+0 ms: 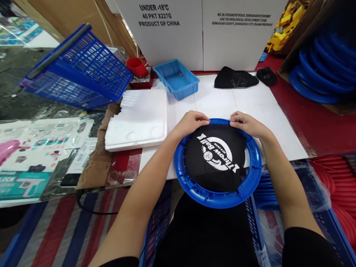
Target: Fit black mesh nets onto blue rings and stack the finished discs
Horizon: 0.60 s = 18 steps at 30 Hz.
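A blue plastic ring [194,185] lies at the near edge of the white table sheet [250,100], partly over my lap. A black mesh cloth [215,157] printed with a white "Throw Ball" logo is spread across it. My left hand [191,124] pinches the cloth's far edge against the ring at the upper left, fingers curled. My right hand [246,124] does the same at the upper right, fingers closed on the cloth and rim.
A small blue tray [176,78], a red cup [137,66], a tilted blue basket [80,66] and white foam slab [137,120] sit left. Two black cloths [235,78] lie behind. White cartons [200,33] stand at back. Stacked blue rings [322,70] and red rings [339,185] are right.
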### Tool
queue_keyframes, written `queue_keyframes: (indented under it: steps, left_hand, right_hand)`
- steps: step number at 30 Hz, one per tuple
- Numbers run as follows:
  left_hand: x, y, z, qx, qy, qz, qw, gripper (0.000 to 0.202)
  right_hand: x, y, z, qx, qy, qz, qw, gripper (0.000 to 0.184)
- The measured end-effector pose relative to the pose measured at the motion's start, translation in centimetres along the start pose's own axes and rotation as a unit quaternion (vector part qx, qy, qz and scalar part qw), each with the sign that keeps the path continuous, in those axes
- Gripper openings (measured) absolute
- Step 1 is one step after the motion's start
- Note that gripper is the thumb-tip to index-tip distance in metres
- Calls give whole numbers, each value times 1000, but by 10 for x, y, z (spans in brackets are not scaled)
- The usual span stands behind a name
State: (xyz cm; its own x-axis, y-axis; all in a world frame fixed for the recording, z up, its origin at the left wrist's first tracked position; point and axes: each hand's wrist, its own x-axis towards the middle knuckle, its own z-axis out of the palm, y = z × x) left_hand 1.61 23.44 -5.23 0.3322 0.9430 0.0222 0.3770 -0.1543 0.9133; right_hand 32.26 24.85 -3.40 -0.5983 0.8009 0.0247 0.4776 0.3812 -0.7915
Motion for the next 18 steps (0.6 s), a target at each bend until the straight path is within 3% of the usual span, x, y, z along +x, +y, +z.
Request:
queue_keyframes:
  steps: [4, 11, 18]
  left_hand:
    - [-1, 4, 1, 62, 13, 25, 998, 13]
    - [-5, 12, -5, 132, -23, 56, 989, 20]
    - [0, 24, 14, 206, -21, 134, 969, 10]
  right_hand:
    - [1, -2, 7, -24, 40, -7, 999, 25]
    - [-2, -3, 5, -38, 14, -19, 999, 22]
    - [9, -6, 15, -14, 52, -39, 998, 27]
